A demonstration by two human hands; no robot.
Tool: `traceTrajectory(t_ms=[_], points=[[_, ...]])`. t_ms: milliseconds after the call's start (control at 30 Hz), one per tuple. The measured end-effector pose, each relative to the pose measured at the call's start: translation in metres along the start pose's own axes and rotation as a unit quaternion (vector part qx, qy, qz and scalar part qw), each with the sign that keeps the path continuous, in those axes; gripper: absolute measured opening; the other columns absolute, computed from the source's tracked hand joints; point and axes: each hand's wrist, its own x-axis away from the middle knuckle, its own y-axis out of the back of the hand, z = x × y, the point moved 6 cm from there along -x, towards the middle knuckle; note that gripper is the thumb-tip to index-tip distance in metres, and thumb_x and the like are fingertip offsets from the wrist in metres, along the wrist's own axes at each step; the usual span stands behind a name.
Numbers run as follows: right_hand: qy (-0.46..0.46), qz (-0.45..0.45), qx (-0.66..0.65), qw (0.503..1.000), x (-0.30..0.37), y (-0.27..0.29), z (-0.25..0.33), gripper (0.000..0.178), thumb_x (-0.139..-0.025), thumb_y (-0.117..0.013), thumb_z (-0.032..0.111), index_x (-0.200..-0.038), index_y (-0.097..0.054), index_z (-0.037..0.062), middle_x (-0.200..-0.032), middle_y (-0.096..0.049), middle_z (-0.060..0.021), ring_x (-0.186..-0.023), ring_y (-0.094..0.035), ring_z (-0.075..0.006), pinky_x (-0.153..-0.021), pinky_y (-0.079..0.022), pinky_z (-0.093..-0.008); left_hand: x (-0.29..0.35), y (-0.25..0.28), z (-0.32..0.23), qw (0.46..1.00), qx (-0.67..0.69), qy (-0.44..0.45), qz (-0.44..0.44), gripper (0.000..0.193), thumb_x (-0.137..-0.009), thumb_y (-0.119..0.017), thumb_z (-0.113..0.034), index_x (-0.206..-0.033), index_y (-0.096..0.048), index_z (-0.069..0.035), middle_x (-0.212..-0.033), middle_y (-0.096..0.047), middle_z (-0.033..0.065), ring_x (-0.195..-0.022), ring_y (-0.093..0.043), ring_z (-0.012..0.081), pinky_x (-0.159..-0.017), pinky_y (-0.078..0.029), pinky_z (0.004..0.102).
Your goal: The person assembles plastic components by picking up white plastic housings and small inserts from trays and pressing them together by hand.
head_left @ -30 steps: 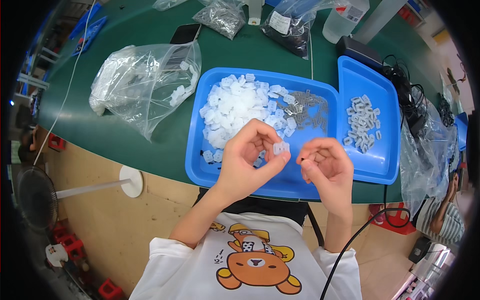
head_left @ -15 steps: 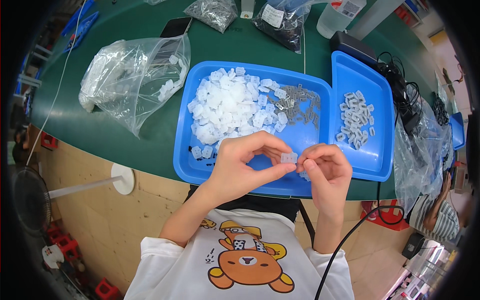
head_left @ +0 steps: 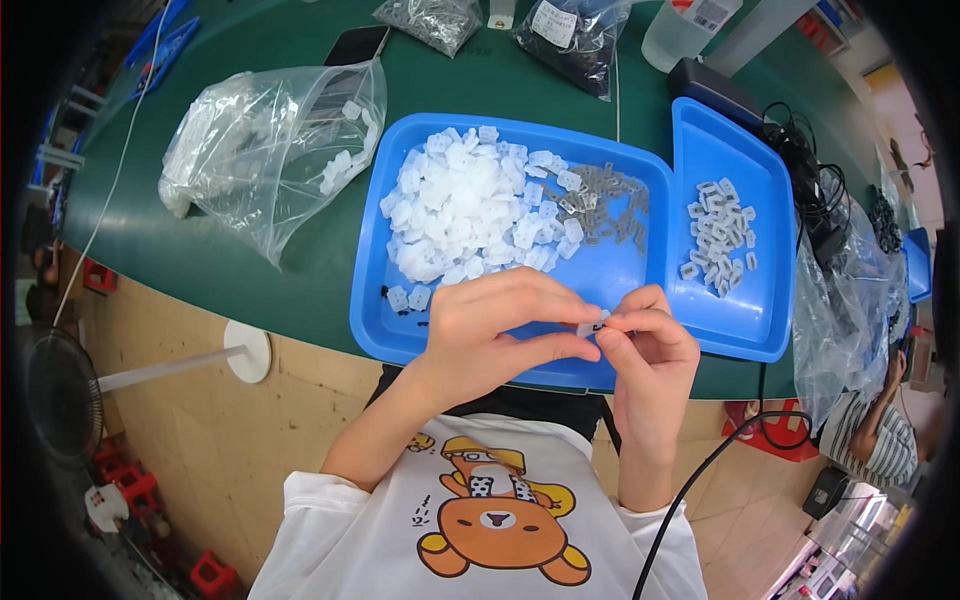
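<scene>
Between the thumb and fingers of my left hand [head_left: 490, 325] is a small translucent white plastic piece [head_left: 588, 328], held over the near edge of the large blue tray [head_left: 362, 290]. My right hand [head_left: 655, 350] pinches a tiny dark part [head_left: 601, 325] against that piece; the fingertips hide most of it. In the tray behind my hands lies a big heap of similar white plastic pieces [head_left: 460, 205]. To its right are many flat grey metal pieces [head_left: 605, 190]. Some small black parts show at the tray's near left corner.
A second blue tray [head_left: 765, 310] on the right holds a pile of clear-grey pieces [head_left: 720, 235]. On the green table [head_left: 310, 310] are an open plastic bag [head_left: 275, 150], a phone [head_left: 358, 45], a bag of black parts [head_left: 570, 45], a bottle [head_left: 685, 35] and a black cable [head_left: 680, 490].
The plastic piece has tilted in my left fingers. My right thumb and fingers have moved left onto it, and a tiny dark part now shows there. The view has shifted slightly.
</scene>
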Motion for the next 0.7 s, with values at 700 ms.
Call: traceTrajectory(t_ms=[700], points=[[-0.027, -0.034, -0.066, 0.997, -0.002, -0.007, -0.005, 0.017, -0.082, -0.065, -0.009, -0.098, -0.063, -0.0064, -0.092, -0.059, -0.0113, -0.079, -0.064, -0.0174, -0.066, -0.053, -0.0257, 0.000, 0.002, 0.005, 0.998, 0.040, 0.041, 0.015, 0.025, -0.065, -0.079, 0.005, -0.088, -0.072, 0.001, -0.081, -0.070, 0.0117, -0.071, -0.067, 0.0178, -0.061, -0.052, 0.0246]])
